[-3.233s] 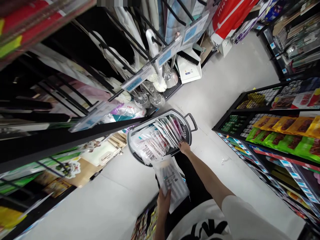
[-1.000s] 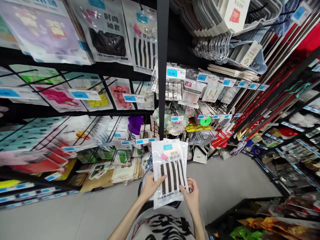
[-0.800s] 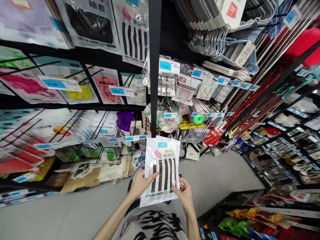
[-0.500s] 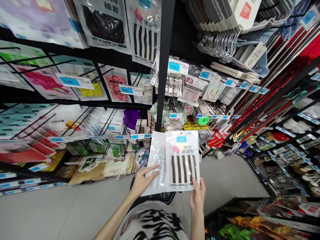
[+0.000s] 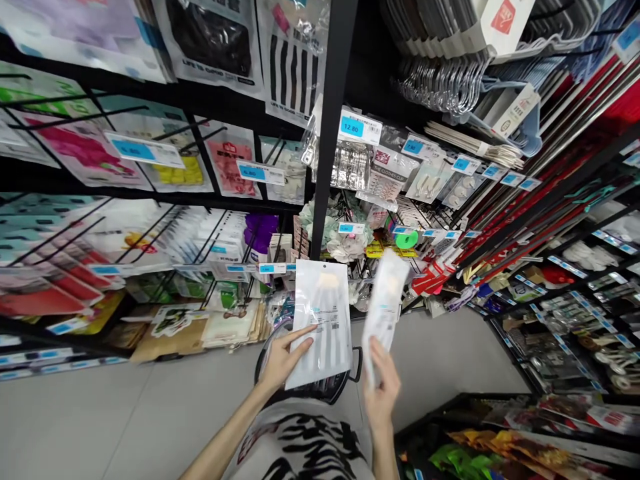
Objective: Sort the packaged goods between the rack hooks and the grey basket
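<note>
- White shirt (image 5: pixel 307 440) with black print, nearest, at the bottom of the view.
- Left grip (image 5: pixel 277 363) clamped on the left edge of a flat white packet (image 5: pixel 325 320), thumb and forefinger across the front.
- On that packet, pale vertical stripes, small print and a barcode; front toward the camera, top leaning slightly right.
- Right grip (image 5: pixel 383 383) clamped on the lower part of a blurred white packet (image 5: pixel 387 293), tilted and turned partly edge-on, apart from the first.
- Below and behind the flat packet, dark shopping basket (image 5: pixel 323 393), partly covered, with a black handle (image 5: pixel 358 365) to the right.
- Grey floor (image 5: pixel 190 413) beyond, on both sides.
- At lower right, display rack (image 5: pixel 435 433) with orange and green packs (image 5: pixel 457 460).
- Ahead and to the left, low down, brown paper bags (image 5: pixel 167 347); higher up, hanging glove packs (image 5: pixel 233 157) and a black-and-white striped pack (image 5: pixel 294 73).
- Black upright post (image 5: pixel 330 153) between shelf sections, with a "12.80" price label (image 5: pixel 360 128) just beside it.
- Right of the post, clothes hangers (image 5: pixel 445 83) above, bright green roll (image 5: pixel 407 239) lower down.
- Farther right, slanting red and metallic poles (image 5: pixel 560 113).
</note>
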The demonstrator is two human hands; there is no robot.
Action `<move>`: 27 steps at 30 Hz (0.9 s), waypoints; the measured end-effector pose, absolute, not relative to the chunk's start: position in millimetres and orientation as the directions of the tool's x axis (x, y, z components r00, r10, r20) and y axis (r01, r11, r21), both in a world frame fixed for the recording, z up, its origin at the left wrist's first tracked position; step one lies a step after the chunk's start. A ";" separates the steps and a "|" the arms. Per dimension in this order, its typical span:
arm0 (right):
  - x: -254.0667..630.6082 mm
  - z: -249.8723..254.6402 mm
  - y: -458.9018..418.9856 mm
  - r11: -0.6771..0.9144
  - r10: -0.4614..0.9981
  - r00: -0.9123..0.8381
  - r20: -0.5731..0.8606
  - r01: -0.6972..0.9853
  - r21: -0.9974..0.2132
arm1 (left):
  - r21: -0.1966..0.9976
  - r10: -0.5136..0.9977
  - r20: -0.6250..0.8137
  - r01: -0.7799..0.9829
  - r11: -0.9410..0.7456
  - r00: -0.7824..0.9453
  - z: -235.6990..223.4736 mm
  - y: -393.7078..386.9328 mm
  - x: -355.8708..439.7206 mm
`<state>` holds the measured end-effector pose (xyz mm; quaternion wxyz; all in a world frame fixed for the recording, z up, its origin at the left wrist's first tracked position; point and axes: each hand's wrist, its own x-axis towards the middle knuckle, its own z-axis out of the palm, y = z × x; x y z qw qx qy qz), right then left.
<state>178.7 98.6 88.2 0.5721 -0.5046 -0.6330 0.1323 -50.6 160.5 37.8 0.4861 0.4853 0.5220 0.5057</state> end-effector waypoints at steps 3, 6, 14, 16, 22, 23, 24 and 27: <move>143.1 95.2 100.3 0.647 0.751 -0.336 0.569 0.546 -0.532 | 0.977 0.995 -0.092 -0.195 0.082 -0.044 36.4 154.7 -31.4; 127.7 98.3 103.5 0.661 0.749 -0.510 0.423 0.609 -0.438 | 0.908 0.973 -0.219 -0.380 0.176 -0.072 37.6 149.3 -18.9; 135.6 79.4 97.6 0.617 0.787 -0.501 0.361 0.617 -0.488 | 0.915 0.969 -0.239 -0.347 0.205 -0.058 52.5 152.6 -23.8; 138.1 70.2 97.4 0.564 0.825 -0.404 0.395 0.626 -0.539 | 0.932 0.973 -0.227 -0.298 0.205 -0.038 55.1 154.1 -24.7; 160.8 59.1 111.9 0.396 0.873 0.065 0.484 0.485 -0.779 | 0.961 0.982 -0.160 -0.211 0.178 0.098 83.0 150.6 -22.8; 165.8 57.9 114.0 0.380 0.885 0.083 0.457 0.438 -0.815 | 0.966 0.977 -0.134 -0.199 0.166 0.165 91.6 149.6 -23.5; 170.3 56.1 115.6 0.355 0.900 0.101 0.424 0.392 -0.848 | 0.970 0.964 -0.102 -0.189 0.150 0.244 100.4 148.9 -24.6; 178.6 47.3 118.5 0.198 0.921 0.281 0.269 0.257 -0.946 | 0.980 0.899 0.010 -0.181 0.078 0.438 120.5 149.6 -28.7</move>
